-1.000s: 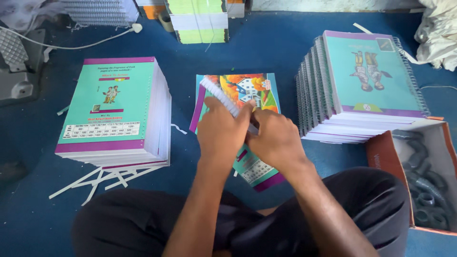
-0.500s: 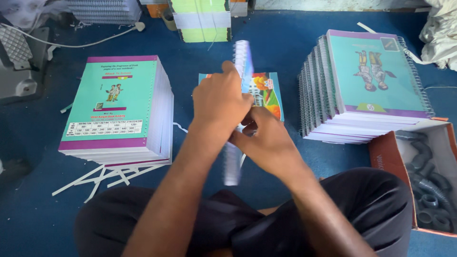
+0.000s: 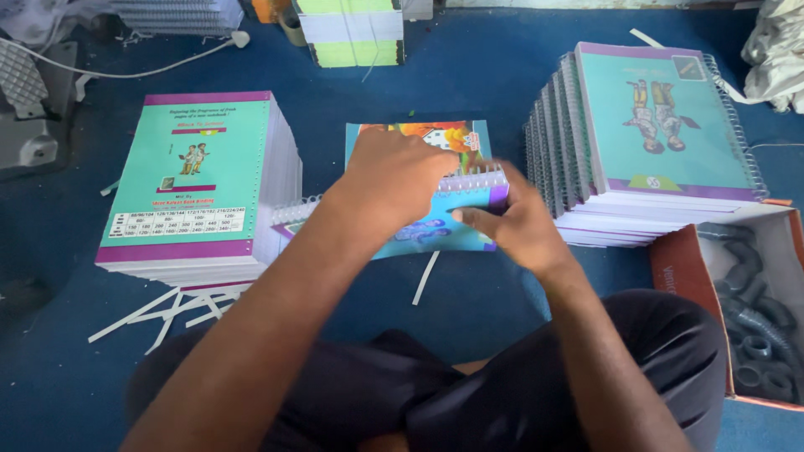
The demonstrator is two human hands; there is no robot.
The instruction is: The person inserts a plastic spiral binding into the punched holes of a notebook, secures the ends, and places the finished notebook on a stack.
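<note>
The spiral (image 3: pixel 394 197), upright half a second before, lay crosswise left to right over the notebook (image 3: pixel 435 230). Left hand (image 3: pixel 394 180) and right hand (image 3: pixel 523 226) pinched it. Teal stack (image 3: pixel 188 180) left, bound stack (image 3: pixel 662 134) right.

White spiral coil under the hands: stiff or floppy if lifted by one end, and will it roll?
The spiral coil is long, thin and open-looped, so it would probably sag and feel light. Being round, it may roll on the glossy notebook. Left hand and right hand both steady it, hinting that it shifts easily.
</note>
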